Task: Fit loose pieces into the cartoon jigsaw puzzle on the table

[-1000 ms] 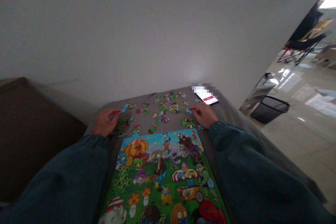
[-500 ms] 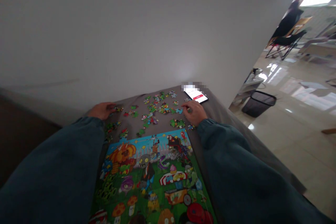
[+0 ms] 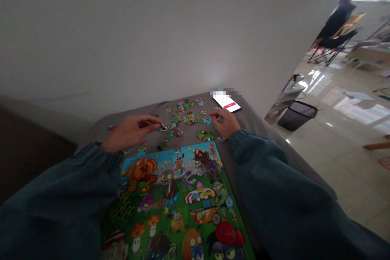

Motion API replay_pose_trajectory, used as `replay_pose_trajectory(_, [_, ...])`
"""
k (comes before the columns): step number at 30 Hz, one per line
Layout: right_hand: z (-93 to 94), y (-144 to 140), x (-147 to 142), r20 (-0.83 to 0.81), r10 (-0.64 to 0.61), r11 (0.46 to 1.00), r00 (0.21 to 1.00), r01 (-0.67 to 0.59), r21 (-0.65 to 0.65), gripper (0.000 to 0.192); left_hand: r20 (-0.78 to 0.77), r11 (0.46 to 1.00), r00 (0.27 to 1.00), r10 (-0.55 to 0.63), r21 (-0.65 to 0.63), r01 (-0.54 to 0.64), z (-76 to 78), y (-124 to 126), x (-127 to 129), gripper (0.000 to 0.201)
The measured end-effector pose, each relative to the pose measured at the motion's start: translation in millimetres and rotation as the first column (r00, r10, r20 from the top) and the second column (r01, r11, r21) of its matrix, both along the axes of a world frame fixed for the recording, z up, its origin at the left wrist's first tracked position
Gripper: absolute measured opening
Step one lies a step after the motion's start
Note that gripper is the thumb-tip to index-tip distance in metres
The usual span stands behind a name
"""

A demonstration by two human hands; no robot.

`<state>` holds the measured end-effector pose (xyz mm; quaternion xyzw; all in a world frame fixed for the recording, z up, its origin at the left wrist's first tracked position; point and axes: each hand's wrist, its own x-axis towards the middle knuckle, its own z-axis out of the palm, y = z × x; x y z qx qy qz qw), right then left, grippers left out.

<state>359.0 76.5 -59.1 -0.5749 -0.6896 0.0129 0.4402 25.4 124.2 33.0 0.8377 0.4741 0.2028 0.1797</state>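
A colourful cartoon jigsaw puzzle (image 3: 179, 195) lies mostly put together on a grey cloth-covered table (image 3: 258, 126), close to me. Several loose puzzle pieces (image 3: 185, 115) are scattered beyond its far edge. My left hand (image 3: 131, 132) reaches right over the pieces and pinches a small puzzle piece (image 3: 163, 126) at its fingertips. My right hand (image 3: 225, 124) rests on the table among the pieces on the right, fingers curled; whether it holds a piece is hidden. Both arms wear dark teal sleeves.
A phone (image 3: 227, 102) with a lit screen lies at the table's far right corner. A plain wall stands right behind the table. To the right is a shiny tiled floor with a black waste bin (image 3: 297, 114) and a folding chair (image 3: 333, 42) farther off.
My left hand has moved from the far left of the table rightward toward the middle of the loose pieces, now pinching one. The right hand stayed near the phone. The view shifted slightly.
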Motion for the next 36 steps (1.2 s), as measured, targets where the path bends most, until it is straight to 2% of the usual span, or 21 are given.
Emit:
replay_pose_trajectory(2, [0.9, -1.1, -0.6, -0.006, -0.002, 1.0, 1.0, 0.002, -0.003, 0.024, 0.059, 0.976, 0.988, -0.144, -0.155, 0.151, -10.6, -22.7, 21.9, 0.024])
replay_pose_trajectory(4, [1.1, -1.6, -0.7, -0.008, -0.004, 1.0, 1.0, 0.004, -0.013, 0.024, 0.132, 0.946, 0.971, -0.2, -0.231, 0.226, -23.6, -39.1, 38.6, 0.029])
replay_pose_trajectory(10, [0.2, -1.3, -0.3, -0.004, 0.0, 0.999, 1.0, -0.001, -0.04, 0.024, 0.235, 0.926, 0.947, -0.217, -0.259, 0.276, -56.7, -57.1, 61.4, 0.03])
replay_pose_trajectory(15, [1.1, -1.1, -0.1, 0.0, 0.024, 0.999, 1.0, -0.024, -0.041, 0.024, 0.199, 0.936, 0.943, -0.267, -0.18, 0.304, -62.1, -58.8, 67.6, 0.026])
replay_pose_trajectory(18, [2.3, -2.1, -0.6, 0.01, 0.04, 0.999, 0.999, -0.04, -0.03, 0.023, 0.131, 0.922, 0.92, -0.37, -0.074, 0.381, -63.6, -55.2, 66.3, 0.025])
replay_pose_trajectory(20, [3.0, -3.3, -1.4, 0.021, 0.059, 0.998, 0.998, -0.058, -0.021, 0.022, 0.044, 0.888, 0.887, -0.46, 0.05, 0.458, -65.9, -51.9, 64.2, 0.028])
replay_pose_trajectory(22, [3.6, -4.9, -2.5, 0.034, 0.082, 0.997, 0.996, -0.081, -0.017, 0.021, -0.063, 0.831, 0.843, -0.534, 0.143, 0.537, -68.0, -49.0, 62.0, 0.03])
replay_pose_trajectory(27, [5.1, -8.0, -3.9, 0.043, 0.109, 0.994, 0.993, -0.109, -0.001, 0.02, -0.217, 0.732, 0.757, -0.616, 0.197, 0.652, -68.5, -46.3, 59.2, 0.027])
replay_pose_trajectory(31, [5.7, -8.6, -3.8, 0.038, 0.117, 0.993, 0.992, -0.117, 0.015, 0.02, -0.25, 0.686, 0.728, -0.638, 0.243, 0.685, -67.5, -48.2, 59.9, 0.029])
replay_pose_trajectory(36, [4.9, -8.8, -3.3, 0.034, 0.116, 0.993, 0.993, -0.116, 0.015, 0.02, -0.228, 0.682, 0.736, -0.637, 0.277, 0.676, -66.9, -51.4, 60.9, 0.028])
